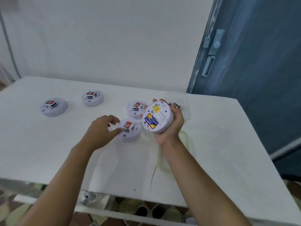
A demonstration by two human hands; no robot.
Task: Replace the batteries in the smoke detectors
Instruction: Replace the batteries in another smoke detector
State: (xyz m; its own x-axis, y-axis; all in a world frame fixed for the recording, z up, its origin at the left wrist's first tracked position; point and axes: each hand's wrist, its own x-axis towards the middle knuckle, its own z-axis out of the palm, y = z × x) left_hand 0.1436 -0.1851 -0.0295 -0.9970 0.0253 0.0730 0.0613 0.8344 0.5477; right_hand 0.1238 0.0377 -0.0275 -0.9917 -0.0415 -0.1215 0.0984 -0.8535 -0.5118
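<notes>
Midway through, by the look of it: grips an upturned smoke detector [157, 117] in the right hand [169, 128], raised above the white table [219, 144], fingers curled round the rim and the back tilted toward the camera. Shows an uncovered bay there, with blue-and-yellow batteries [151, 122] seated inside. Reaches with the left hand [101, 129] to a second detector [129, 130] lying face-up on the table, fingertips curled just beside its edge. Cannot tell through the blur whether that grip pinches a pale loose piece or closes on nothing. Leaves a third detector [136, 109] just behind the second, and a fourth detector [92, 98] and fifth detector [53, 106] well apart to the left. Keeps loose batteries [175, 105] on the table just behind the right hand. Risks, judging from the tilt and the open bay, spilling the seated cells if the right grip tips further. Risks also mixing spent cells with fresh ones, with the loose ones lying so near. Could nudge the second detector into the third with a careless left-hand reach.
</notes>
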